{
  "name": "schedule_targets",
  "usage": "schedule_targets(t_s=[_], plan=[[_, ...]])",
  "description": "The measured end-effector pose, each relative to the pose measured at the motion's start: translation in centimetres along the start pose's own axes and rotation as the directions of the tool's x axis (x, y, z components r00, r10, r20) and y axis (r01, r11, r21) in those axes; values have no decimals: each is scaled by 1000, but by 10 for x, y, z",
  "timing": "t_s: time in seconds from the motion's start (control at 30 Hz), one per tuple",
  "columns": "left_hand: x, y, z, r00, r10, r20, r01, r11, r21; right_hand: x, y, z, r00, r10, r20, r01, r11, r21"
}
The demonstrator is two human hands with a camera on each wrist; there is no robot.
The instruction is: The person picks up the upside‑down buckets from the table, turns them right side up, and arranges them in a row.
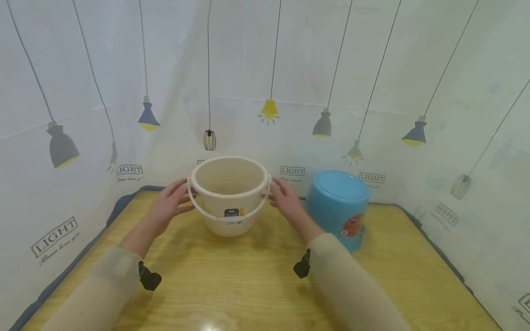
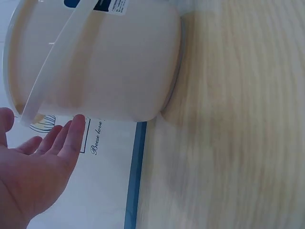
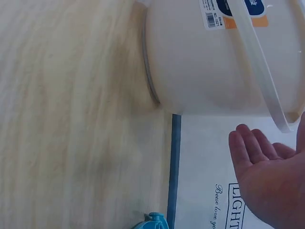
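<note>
The cream bucket (image 1: pixel 229 197) looked like smooth plastic with a soft sheen, carrying a paper-like printed label. The blue bucket (image 1: pixel 338 204) to its right was glossier plastic. The table (image 1: pixel 256 280) showed a smooth, slightly glossy wood-grain surface. The backdrop (image 1: pixel 290 69) looked like thin matt cloth.

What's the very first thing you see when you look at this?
A cream plastic bucket stands upright in the middle of the wooden table, its handle folded down in front. The left hand and the right hand are spread open on either side of it. To its right sits a bright blue bucket, turned upside down.
</note>
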State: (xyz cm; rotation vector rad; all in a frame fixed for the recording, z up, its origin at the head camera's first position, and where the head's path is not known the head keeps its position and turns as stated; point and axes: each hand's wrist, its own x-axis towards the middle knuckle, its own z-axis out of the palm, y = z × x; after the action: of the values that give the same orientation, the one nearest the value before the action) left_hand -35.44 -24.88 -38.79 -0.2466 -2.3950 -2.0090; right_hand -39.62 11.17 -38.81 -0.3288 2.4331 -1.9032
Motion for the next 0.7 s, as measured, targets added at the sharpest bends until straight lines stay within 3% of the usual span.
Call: schedule_targets(t_s=[0.13, 0.37, 0.53, 0.7], plan=[[-13, -1, -5, 1000, 8, 20, -8, 1000, 20, -17, 1, -5, 1000, -2, 15, 2, 999, -46], [-40, -10, -12, 993, -3, 121, -5, 998, 70, -51, 8, -14, 996, -34, 84, 43, 994, -103], [-58, -10, -7, 981, -21, 190, 2, 995, 97, -73, 9, -20, 990, -50, 131, 64, 992, -108], [-71, -3, 5, 961, 30, 276, -52, 996, 73, -95, 9, -28, 979, -57, 195, 85, 987, -137]])
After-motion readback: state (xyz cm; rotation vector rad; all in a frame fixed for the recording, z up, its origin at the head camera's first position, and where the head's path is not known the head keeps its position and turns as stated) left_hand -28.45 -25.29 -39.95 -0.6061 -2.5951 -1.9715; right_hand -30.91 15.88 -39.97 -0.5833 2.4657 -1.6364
